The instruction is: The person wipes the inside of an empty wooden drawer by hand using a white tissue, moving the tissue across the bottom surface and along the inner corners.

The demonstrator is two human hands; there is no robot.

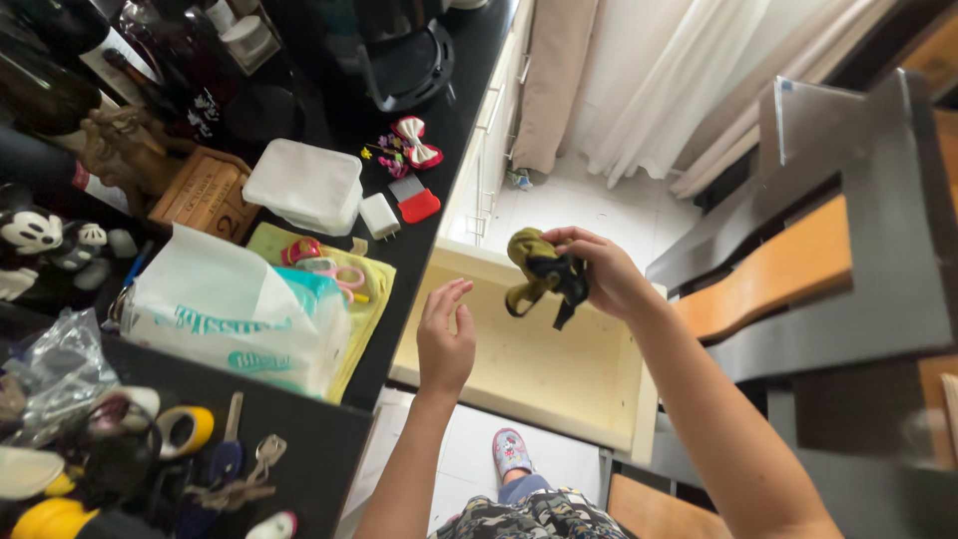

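My right hand (604,271) holds a bunched olive-green and black piece of cloth (542,271) in the air above an open, pale yellow drawer (544,374). The cloth's ends dangle down from my fingers. My left hand (445,334) hovers open, fingers spread, over the drawer's left side, close to the black counter's edge (394,329). It holds nothing. The drawer's inside looks bare.
The black counter on the left carries a tissue pack (235,319), a white plastic box (304,187), a red comb (414,203), a bow (416,143), keys (239,474), bottles and figurines. A wood-and-grey chair (828,269) stands at right. White curtains (689,80) hang beyond. My slippered foot (511,451) is on the tiled floor.
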